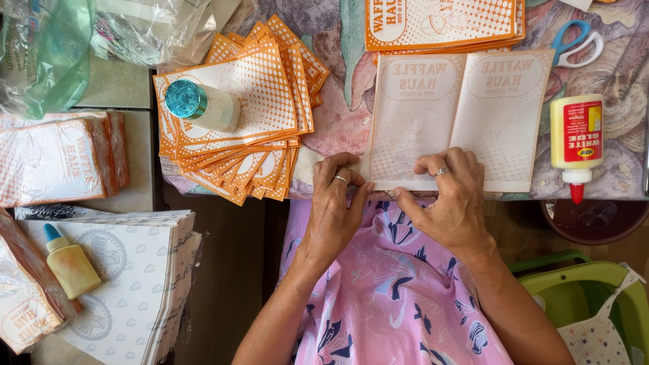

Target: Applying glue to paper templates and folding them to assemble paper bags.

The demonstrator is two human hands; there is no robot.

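Both hands work at the near edge of a flat, pale paper sheet printed faintly with orange dots (460, 115), which lies face down on the patterned counter (338, 101) with a crease down its middle. The left hand (337, 203), wearing a ring, pinches the sheet's lower left corner between thumb and fingers. The right hand (451, 196), also ringed, presses its fingers flat on the bottom edge just beside the left one, thumb tucked under the fold; both are closed on the paper, neither loose.

Just right of the right hand stands a white glue bottle with a red label and red nozzle (576, 142), lying on the counter with its tip pointing toward the person. Beyond it, further from the hands, rest scissors with blue and white handles (574, 42). Straight ahead of the hands, past the sheet, sits a neat stack of orange-and-white printed paper pieces (443, 23). To the left of the left hand a fanned pile of the same orange-and-white pieces (236, 115) carries a cream jar with a shiny teal lid (203, 105). Far left and nearer the person, a small yellow bottle with a blue cap (67, 260) lies on a stack of white patterned paper (142, 277)
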